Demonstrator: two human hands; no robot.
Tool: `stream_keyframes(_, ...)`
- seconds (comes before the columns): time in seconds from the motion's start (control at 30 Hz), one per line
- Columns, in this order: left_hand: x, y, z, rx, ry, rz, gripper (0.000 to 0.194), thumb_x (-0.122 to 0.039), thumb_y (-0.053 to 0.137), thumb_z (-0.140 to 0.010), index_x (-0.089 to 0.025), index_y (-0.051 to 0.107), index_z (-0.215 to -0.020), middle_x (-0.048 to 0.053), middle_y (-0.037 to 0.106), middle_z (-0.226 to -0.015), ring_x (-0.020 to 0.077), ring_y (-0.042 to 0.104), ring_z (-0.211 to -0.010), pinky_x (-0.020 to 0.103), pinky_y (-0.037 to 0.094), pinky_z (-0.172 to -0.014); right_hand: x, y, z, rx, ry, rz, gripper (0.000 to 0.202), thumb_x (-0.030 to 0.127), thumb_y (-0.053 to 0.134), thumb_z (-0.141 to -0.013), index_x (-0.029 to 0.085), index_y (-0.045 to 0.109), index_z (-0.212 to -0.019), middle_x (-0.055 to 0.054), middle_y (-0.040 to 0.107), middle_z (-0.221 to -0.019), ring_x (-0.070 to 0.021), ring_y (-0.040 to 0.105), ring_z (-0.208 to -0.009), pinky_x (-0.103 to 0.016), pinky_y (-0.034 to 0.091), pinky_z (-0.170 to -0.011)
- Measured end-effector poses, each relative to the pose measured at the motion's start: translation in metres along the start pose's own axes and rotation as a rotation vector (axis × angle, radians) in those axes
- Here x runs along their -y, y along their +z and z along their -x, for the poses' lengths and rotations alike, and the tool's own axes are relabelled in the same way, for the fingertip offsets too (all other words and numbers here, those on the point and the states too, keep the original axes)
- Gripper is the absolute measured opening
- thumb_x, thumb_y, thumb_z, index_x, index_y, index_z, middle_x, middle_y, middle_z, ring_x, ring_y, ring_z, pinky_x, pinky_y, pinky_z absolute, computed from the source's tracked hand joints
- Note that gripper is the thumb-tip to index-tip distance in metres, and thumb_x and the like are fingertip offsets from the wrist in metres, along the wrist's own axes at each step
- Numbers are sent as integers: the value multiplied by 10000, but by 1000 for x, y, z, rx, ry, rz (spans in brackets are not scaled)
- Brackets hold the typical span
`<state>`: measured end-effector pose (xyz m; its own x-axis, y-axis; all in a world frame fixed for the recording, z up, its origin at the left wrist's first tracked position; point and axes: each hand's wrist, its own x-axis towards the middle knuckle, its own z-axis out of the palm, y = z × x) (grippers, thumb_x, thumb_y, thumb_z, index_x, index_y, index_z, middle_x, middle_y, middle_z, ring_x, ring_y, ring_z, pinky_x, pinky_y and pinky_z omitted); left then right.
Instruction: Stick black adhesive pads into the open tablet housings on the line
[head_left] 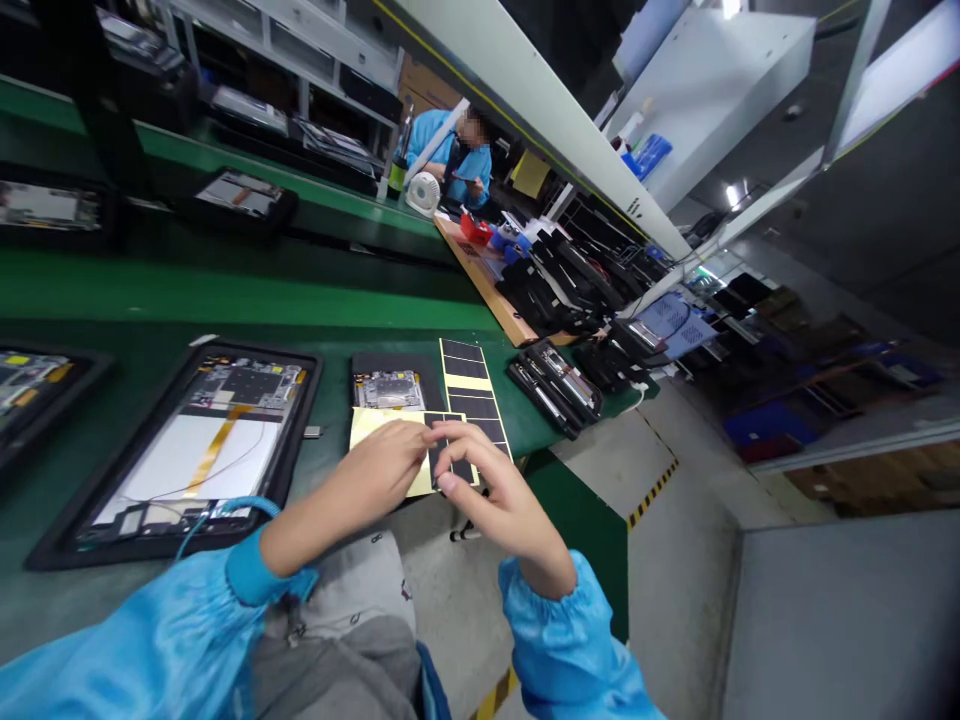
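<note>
Both my hands meet over a pale yellow sheet of black stickers (367,422) at the table's front edge. My left hand (386,465) is closed on the sheet, its fingertips by the black patches. My right hand (491,490) curls over the right part, thumb and fingers closing at a black patch; whether its edge is lifted I cannot tell. Behind them lies a second sheet of black stickers (469,383). A small dark device with an exposed circuit board (388,390) is partly covered by the sheet. A blue cord runs from my left wrist.
An opened tablet (225,430) in a black tray lies at left, with another tray (37,390) beyond. A black case of metal parts (556,385) sits at the right edge. Across the bench are a small white fan (424,194), piled black parts (562,280) and a seated person (450,155).
</note>
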<state>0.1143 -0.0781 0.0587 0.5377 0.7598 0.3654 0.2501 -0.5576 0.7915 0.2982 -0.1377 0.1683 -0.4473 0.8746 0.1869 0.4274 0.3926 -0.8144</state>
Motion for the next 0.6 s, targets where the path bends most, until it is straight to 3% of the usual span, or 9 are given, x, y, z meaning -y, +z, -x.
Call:
stream_keyframes(0.07,-21,-5,11,-40,-32,112,399,-312,365,-1019,-195,727,-1137,116,752,-1194,264,682,-1180,389,548,-1042,6,9,-7,-35,-7,-48,73,263,609,-1031,251,650,-971,-78,662,-1351,-237,537,-1400,-413,404,-1183)
stream_keyframes(0.13,-40,-9,29,-119,-147,363,430,-311,371,-1008,-180,733,-1198,112,758,-1216,256,700,-1175,354,562,-1020,7,20,-12,-100,2,-105,69,252,624,-1019,252,656,-958,-72,674,-1329,-231,547,-1391,-412,396,-1188)
stream_keyframes(0.23,-59,-13,54,-207,-373,980,377,-388,630,-920,-205,754,-1226,92,753,-1242,271,685,-1197,366,509,-1099,4,41,-18,-179,3,-202,67,262,652,-997,250,677,-936,-72,687,-1310,-236,558,-1377,-421,374,-1198)
stream_keyframes(0.3,-66,-15,64,-230,-442,1212,403,-413,801,-813,-230,782,-1171,75,756,-1209,267,671,-1179,359,491,-1101,1,56,-21,-203,16,-319,81,299,686,-976,247,692,-914,-74,702,-1288,-243,577,-1349,-409,403,-1166)
stream_keyframes(0.43,-63,-16,69,-344,-490,1244,371,-459,913,-722,-218,811,-985,44,747,-981,218,658,-1055,259,514,-930,-1,88,-28,-247,134,-656,171,394,780,-897,244,698,-880,-64,737,-1221,-228,673,-1120,-340,518,-954)
stream_keyframes(0.6,-49,-21,78,-408,-364,1075,302,-453,848,-822,-184,717,-774,1,657,-828,145,589,-847,208,484,-783,-3,118,-35,-312,242,-855,224,412,824,-838,234,690,-820,-59,758,-1131,-219,670,-1068,-304,519,-902)
